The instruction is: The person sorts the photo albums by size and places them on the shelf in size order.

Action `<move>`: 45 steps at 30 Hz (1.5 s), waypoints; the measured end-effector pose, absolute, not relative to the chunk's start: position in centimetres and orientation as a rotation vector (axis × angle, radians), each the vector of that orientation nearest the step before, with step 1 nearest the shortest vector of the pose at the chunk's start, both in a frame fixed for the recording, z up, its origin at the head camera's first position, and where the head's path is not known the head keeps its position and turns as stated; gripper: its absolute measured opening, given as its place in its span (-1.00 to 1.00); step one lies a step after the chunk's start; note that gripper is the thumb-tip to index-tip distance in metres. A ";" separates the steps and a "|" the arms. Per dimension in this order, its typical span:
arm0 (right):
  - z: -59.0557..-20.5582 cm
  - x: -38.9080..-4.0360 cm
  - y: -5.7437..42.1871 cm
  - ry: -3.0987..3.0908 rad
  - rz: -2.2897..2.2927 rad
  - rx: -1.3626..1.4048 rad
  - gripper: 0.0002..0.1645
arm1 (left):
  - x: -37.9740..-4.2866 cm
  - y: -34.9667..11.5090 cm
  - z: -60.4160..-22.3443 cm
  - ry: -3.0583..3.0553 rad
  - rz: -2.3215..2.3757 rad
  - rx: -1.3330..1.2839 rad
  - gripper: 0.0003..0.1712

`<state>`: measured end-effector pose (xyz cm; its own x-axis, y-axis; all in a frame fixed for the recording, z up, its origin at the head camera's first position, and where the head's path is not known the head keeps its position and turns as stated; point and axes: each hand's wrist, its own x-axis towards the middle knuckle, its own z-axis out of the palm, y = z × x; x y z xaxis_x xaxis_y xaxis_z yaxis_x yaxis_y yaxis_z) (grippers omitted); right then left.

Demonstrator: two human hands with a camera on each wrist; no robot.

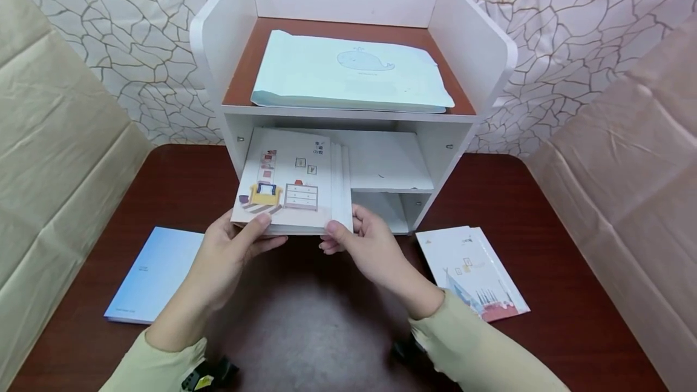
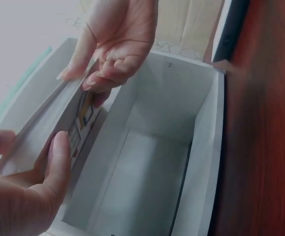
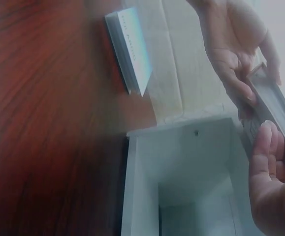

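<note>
Both hands hold a small stack of white notebooks with a cartoon furniture drawing on the top cover. My left hand pinches the front edge toward its left corner, thumb on the cover and fingers beneath. At the front right corner, my right hand grips the same stack with its thumb on top. The far part of the stack reaches into the middle compartment of a white shelf unit, over its white inner board. In the left wrist view, thumbs and fingers bracket the stack from both ends.
Blue notebooks lie on the dark red table at the left. Illustrated white notebooks lie at the right. A pale green whale-print packet rests on the shelf's brown top. Beige panels flank the table.
</note>
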<state>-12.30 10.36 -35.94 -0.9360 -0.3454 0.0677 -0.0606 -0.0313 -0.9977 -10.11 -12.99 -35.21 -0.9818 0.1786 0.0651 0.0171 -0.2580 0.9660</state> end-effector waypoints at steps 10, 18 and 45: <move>-35.8 -14.6 10.0 2.033 -2.139 -0.232 -0.67 | -12.1 -12.7 -34.3 1.436 2.507 -0.005 -0.26; -36.2 -15.3 9.5 2.061 -2.218 -0.121 -0.59 | -13.6 -12.6 -34.1 1.292 2.561 -0.082 -0.26; -36.4 -15.4 7.6 2.124 -2.356 0.101 -0.44 | -15.0 -11.9 -34.4 1.436 2.513 -0.231 -0.18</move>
